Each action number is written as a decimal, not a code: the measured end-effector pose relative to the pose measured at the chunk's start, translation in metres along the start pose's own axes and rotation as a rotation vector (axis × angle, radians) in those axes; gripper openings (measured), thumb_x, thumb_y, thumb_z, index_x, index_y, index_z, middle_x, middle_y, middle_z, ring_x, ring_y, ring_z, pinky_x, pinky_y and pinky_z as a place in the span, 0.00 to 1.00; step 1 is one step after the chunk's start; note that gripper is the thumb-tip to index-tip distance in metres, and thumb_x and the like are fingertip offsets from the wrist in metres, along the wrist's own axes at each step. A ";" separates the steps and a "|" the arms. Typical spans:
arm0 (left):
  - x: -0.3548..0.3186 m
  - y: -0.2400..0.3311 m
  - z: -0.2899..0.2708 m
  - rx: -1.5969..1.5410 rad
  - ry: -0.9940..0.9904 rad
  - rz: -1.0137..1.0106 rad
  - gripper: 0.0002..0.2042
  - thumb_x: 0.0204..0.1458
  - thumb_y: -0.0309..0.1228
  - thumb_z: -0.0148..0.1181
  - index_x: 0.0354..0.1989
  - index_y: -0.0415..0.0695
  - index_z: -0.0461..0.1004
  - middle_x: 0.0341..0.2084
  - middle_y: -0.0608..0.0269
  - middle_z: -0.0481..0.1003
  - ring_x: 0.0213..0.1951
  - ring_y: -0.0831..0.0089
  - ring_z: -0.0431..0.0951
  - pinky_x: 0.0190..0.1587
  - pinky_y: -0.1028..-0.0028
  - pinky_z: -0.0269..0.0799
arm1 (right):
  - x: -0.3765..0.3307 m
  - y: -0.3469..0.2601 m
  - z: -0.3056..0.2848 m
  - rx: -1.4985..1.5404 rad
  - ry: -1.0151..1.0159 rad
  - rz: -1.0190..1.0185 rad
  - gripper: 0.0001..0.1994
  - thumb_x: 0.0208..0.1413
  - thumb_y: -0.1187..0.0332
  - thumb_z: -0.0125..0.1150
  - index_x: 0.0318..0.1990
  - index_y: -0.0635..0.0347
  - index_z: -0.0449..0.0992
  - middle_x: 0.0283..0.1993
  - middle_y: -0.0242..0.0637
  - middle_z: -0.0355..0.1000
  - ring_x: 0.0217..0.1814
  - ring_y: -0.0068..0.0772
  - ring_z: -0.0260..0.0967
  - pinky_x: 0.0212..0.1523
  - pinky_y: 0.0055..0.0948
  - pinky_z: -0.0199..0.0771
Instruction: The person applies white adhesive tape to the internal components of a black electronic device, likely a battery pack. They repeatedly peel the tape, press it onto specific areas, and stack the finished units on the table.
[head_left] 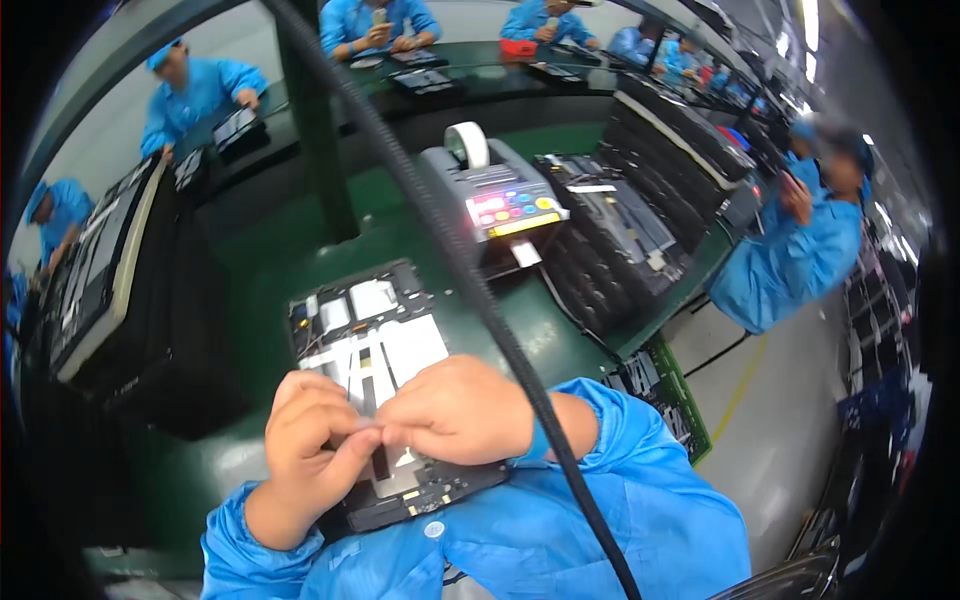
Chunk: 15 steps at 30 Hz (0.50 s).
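An opened tablet (415, 340) lies on the green bench in front of me, its inner boards and white and silver panels facing up. Over its middle, my left hand (305, 450) and my right hand (465, 410) meet with their fingertips pinched together. Thumb and fingers of both hands close at one spot, where a small pale sliver shows; I cannot make out what it is. A wristband circles my right wrist. Beyond the tablet stands a grey tape dispenser (500, 200) with a white tape roll (468, 145) on top and a short tape end sticking out of its front.
A black padded tray (625, 290) with tablet parts sits right of the dispenser. Stacked black trays (130, 270) stand at left. A black braided cable (440, 210) crosses the view. A green-edged rack (665, 395) is at lower right. Co-workers in blue sit around.
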<state>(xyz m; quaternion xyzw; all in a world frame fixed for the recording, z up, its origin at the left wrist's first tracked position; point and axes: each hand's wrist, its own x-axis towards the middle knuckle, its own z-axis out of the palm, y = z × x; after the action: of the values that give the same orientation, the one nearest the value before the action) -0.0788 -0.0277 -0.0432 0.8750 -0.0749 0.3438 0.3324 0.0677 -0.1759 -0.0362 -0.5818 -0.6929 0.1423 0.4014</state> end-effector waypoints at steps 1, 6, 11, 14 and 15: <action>-0.008 0.000 -0.003 0.020 0.035 -0.018 0.09 0.36 0.29 0.69 0.26 0.43 0.78 0.22 0.64 0.73 0.32 0.62 0.70 0.38 0.68 0.65 | 0.003 -0.001 -0.001 -0.115 0.001 0.009 0.08 0.54 0.62 0.57 0.29 0.55 0.77 0.22 0.39 0.70 0.26 0.46 0.69 0.27 0.39 0.67; -0.016 0.006 -0.011 0.078 0.129 -0.082 0.07 0.34 0.27 0.71 0.22 0.46 0.78 0.19 0.67 0.72 0.29 0.66 0.70 0.39 0.69 0.65 | 0.014 -0.014 0.000 -0.245 0.263 -0.011 0.15 0.46 0.62 0.65 0.39 0.62 0.77 0.26 0.39 0.74 0.27 0.42 0.73 0.28 0.35 0.71; -0.022 -0.004 -0.023 -0.069 0.087 -0.090 0.07 0.38 0.27 0.69 0.27 0.44 0.80 0.19 0.68 0.72 0.27 0.70 0.70 0.42 0.68 0.65 | 0.035 -0.004 0.005 -0.055 0.021 -0.253 0.11 0.43 0.68 0.68 0.34 0.62 0.76 0.31 0.38 0.75 0.33 0.41 0.74 0.32 0.33 0.73; -0.024 -0.013 -0.025 -0.067 0.134 -0.132 0.12 0.38 0.26 0.67 0.34 0.39 0.79 0.24 0.64 0.73 0.31 0.65 0.70 0.41 0.67 0.65 | 0.049 -0.005 -0.007 -0.338 0.068 -0.166 0.07 0.45 0.71 0.65 0.30 0.60 0.74 0.30 0.37 0.74 0.36 0.41 0.74 0.35 0.35 0.73; -0.026 -0.019 -0.025 -0.006 0.197 -0.167 0.13 0.37 0.26 0.67 0.35 0.39 0.79 0.25 0.63 0.73 0.32 0.64 0.70 0.40 0.67 0.65 | 0.057 -0.001 -0.012 -0.380 0.075 -0.152 0.06 0.46 0.71 0.65 0.29 0.60 0.74 0.30 0.38 0.73 0.36 0.42 0.74 0.35 0.35 0.73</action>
<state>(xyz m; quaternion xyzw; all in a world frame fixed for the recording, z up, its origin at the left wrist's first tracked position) -0.1055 0.0003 -0.0569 0.8393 0.0299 0.3989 0.3682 0.0751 -0.1270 -0.0056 -0.5980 -0.7337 -0.0435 0.3198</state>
